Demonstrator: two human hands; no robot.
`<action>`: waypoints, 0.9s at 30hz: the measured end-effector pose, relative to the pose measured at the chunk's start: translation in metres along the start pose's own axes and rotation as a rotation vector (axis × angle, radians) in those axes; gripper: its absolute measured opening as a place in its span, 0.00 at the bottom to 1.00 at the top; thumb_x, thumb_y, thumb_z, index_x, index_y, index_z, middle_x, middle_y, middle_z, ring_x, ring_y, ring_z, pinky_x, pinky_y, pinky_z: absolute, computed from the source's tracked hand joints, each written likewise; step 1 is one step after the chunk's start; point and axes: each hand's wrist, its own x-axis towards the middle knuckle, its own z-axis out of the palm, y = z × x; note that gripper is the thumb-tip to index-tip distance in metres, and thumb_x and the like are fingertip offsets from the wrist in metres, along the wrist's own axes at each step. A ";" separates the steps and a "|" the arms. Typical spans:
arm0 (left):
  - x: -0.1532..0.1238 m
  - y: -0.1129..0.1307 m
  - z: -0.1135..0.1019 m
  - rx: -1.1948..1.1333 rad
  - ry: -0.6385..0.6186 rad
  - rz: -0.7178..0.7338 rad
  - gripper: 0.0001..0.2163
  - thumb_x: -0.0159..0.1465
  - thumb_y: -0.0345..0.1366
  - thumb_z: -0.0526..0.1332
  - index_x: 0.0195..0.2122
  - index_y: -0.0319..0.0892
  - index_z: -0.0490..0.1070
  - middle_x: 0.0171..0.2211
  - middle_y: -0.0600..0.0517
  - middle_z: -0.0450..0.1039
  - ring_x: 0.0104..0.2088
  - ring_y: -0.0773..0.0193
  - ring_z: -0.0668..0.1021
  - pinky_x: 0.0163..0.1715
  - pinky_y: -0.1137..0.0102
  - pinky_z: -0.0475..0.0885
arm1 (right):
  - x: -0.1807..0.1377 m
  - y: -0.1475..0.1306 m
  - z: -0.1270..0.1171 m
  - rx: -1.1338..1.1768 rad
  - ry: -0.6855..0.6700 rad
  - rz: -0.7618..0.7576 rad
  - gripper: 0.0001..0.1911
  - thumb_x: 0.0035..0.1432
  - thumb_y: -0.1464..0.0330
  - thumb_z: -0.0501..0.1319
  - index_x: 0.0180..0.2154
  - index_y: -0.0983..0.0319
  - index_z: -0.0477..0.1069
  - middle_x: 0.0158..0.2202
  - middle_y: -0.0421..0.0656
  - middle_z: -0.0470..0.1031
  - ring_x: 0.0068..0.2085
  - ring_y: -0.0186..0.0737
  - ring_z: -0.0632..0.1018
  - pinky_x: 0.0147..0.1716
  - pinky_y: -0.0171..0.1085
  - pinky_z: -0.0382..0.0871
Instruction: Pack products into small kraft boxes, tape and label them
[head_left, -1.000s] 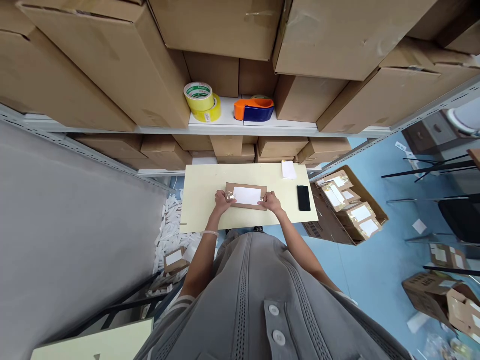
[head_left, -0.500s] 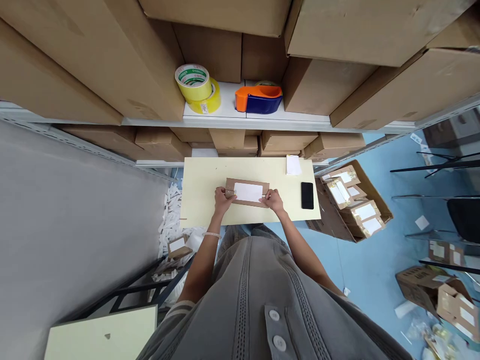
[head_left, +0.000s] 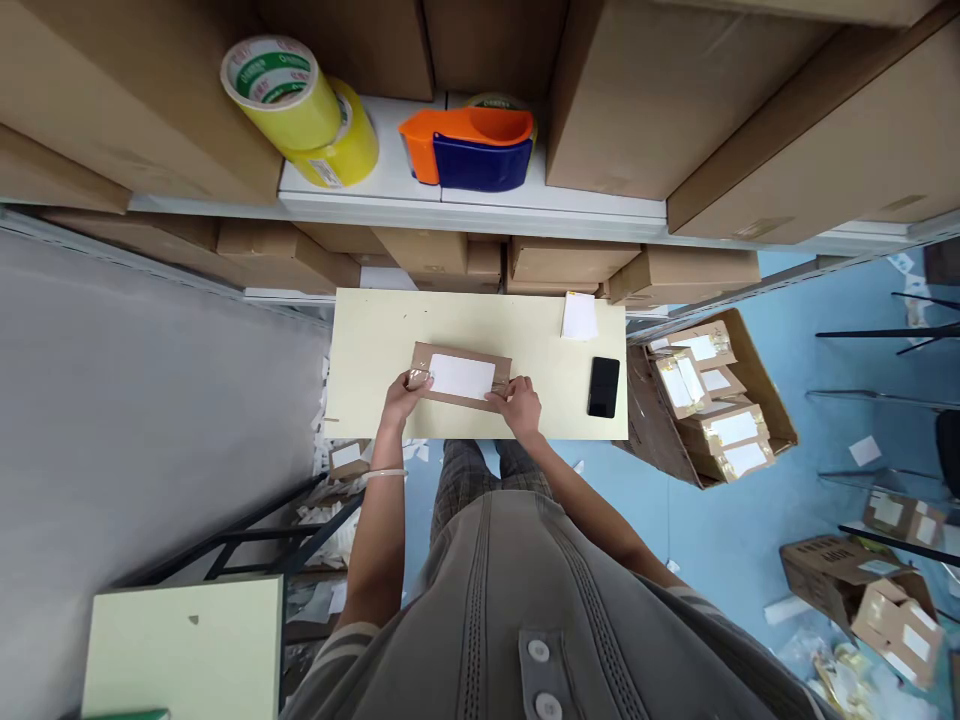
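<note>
A flat brown cardboard box (head_left: 463, 403) with a white label (head_left: 461, 376) on top lies on the cream tabletop (head_left: 375, 330). Clear tape shows at both of its short ends. My left hand (head_left: 402, 400) grips the left end, thumb on top by the label's edge. At the right end, my right hand (head_left: 520, 408) has its fingers bent and pinched against the box's corner. A black phone (head_left: 603, 387) and a stack of white paper slips (head_left: 579, 316) lie to the right of the box.
Above the table a shelf (head_left: 480, 211) holds yellow tape rolls (head_left: 330, 130), an orange and blue tape dispenser (head_left: 472, 150) and cardboard boxes. A large open carton (head_left: 776, 410) of labelled parcels stands on the floor at right. White paper scraps (head_left: 330, 535) lie at left.
The view has shifted, with the shelf appearing larger and closer. Both hands remain at the box's ends. The box looks slightly more tilted, its right end lower.
</note>
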 end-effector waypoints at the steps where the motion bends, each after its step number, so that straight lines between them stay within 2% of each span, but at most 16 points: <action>1: -0.002 -0.001 0.001 -0.010 0.000 -0.006 0.15 0.51 0.35 0.70 0.39 0.39 0.74 0.36 0.50 0.77 0.39 0.59 0.78 0.46 0.60 0.72 | 0.001 0.001 -0.001 0.023 -0.018 0.023 0.18 0.55 0.53 0.63 0.39 0.57 0.62 0.43 0.42 0.72 0.42 0.43 0.76 0.40 0.38 0.65; 5: -0.008 -0.005 0.006 -0.063 0.061 -0.057 0.14 0.53 0.35 0.70 0.40 0.39 0.74 0.36 0.51 0.77 0.39 0.62 0.77 0.42 0.66 0.74 | 0.006 0.005 -0.006 0.113 -0.118 0.081 0.32 0.52 0.49 0.65 0.52 0.55 0.58 0.50 0.43 0.74 0.47 0.45 0.77 0.43 0.39 0.66; 10: -0.014 -0.004 0.007 -0.074 0.041 -0.102 0.14 0.54 0.35 0.69 0.42 0.41 0.74 0.37 0.51 0.76 0.39 0.64 0.77 0.38 0.69 0.76 | 0.007 0.007 -0.009 0.139 -0.218 0.081 0.36 0.53 0.47 0.63 0.59 0.54 0.57 0.52 0.44 0.75 0.53 0.50 0.76 0.46 0.42 0.67; 17: -0.016 0.004 0.003 -0.031 0.007 -0.096 0.13 0.55 0.35 0.69 0.41 0.41 0.74 0.38 0.51 0.75 0.39 0.66 0.78 0.41 0.68 0.78 | 0.002 0.006 -0.005 0.138 -0.214 0.085 0.37 0.53 0.45 0.62 0.59 0.54 0.61 0.49 0.45 0.78 0.52 0.51 0.76 0.46 0.42 0.68; 23: -0.013 -0.004 -0.001 -0.004 -0.020 -0.069 0.13 0.56 0.38 0.69 0.41 0.42 0.74 0.39 0.50 0.76 0.41 0.64 0.79 0.46 0.65 0.77 | -0.012 0.004 0.000 0.142 -0.167 0.126 0.33 0.58 0.46 0.58 0.59 0.54 0.62 0.49 0.45 0.78 0.52 0.49 0.77 0.46 0.41 0.68; 27: -0.017 -0.010 -0.002 -0.011 -0.051 0.000 0.15 0.55 0.40 0.69 0.43 0.42 0.75 0.41 0.49 0.77 0.45 0.61 0.79 0.52 0.59 0.74 | -0.019 0.003 0.006 0.100 -0.139 0.106 0.32 0.61 0.46 0.56 0.61 0.54 0.60 0.50 0.45 0.78 0.53 0.48 0.76 0.45 0.39 0.68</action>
